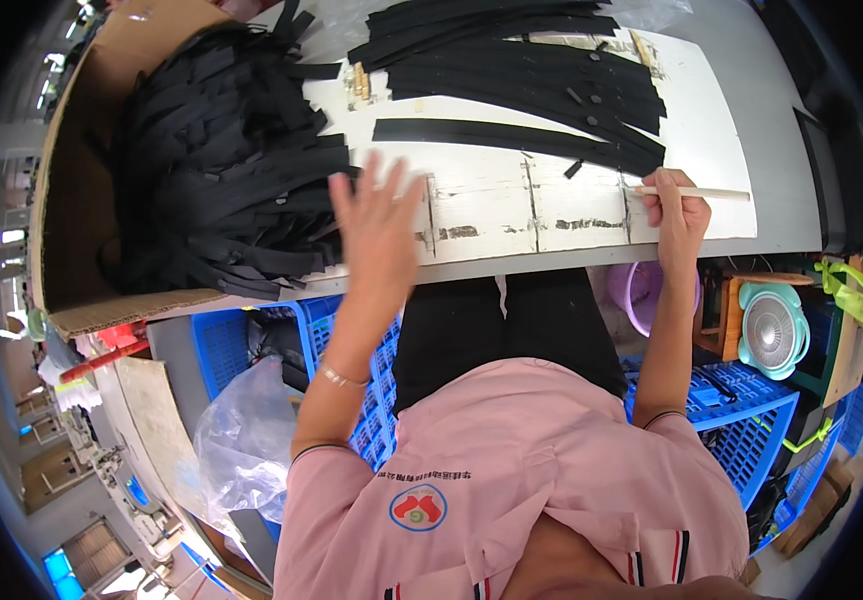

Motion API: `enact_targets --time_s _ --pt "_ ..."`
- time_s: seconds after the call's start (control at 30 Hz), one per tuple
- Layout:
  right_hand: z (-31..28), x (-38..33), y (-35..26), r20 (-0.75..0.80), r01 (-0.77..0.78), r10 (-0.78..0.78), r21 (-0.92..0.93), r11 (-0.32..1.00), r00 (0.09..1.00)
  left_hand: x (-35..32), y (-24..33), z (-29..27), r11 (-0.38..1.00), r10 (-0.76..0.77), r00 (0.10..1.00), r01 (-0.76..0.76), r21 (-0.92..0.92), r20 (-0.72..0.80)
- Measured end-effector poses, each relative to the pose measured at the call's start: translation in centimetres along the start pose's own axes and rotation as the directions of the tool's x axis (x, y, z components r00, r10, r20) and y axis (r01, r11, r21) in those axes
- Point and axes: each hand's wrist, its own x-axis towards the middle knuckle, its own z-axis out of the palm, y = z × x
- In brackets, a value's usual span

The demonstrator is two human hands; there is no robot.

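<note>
In the head view, my right fingers (663, 187) pinch a pale pencil (726, 194) at right; my blurred left fingers (369, 182) spread apart beside the heap of black strips (231, 160), upper left. Probably I'm marking the lone strip (491, 133), upper centre; next calls for steadying it flat
</note>
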Motion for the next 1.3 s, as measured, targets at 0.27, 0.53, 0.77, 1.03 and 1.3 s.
enact_targets --time_s 0.27,0.53,0.77,1.03,1.3 --pt "1.8 0.8 -0.7 0.160 0.382 -0.348 -0.463 0.800 0.924 1.0 -1.4 -1.1 0.994 -0.060 0.995 0.068 0.089 -0.082" --pt "2.0 0.0 -1.1 0.044 0.343 -0.374 -0.505 0.792 0.926 4.9 13.4 7.6 0.898 0.023 0.998 -0.043 -0.438 -0.051" --pt "3.0 -5.8 -0.1 0.162 0.480 -0.494 -0.608 0.632 0.854 4.7 15.1 8.7 0.858 0.055 0.998 -0.068 -0.509 -0.041" --pt "-1.1 -6.0 0.5 0.148 0.394 -0.460 -0.770 0.502 0.875 0.9 10.1 5.3 0.946 -0.024 0.999 0.034 -0.323 0.036" --pt "-2.2 -5.7 1.2 0.106 0.339 -0.440 -0.801 0.493 0.892 -3.5 6.3 2.8 0.958 -0.193 0.977 0.207 -0.201 0.088"
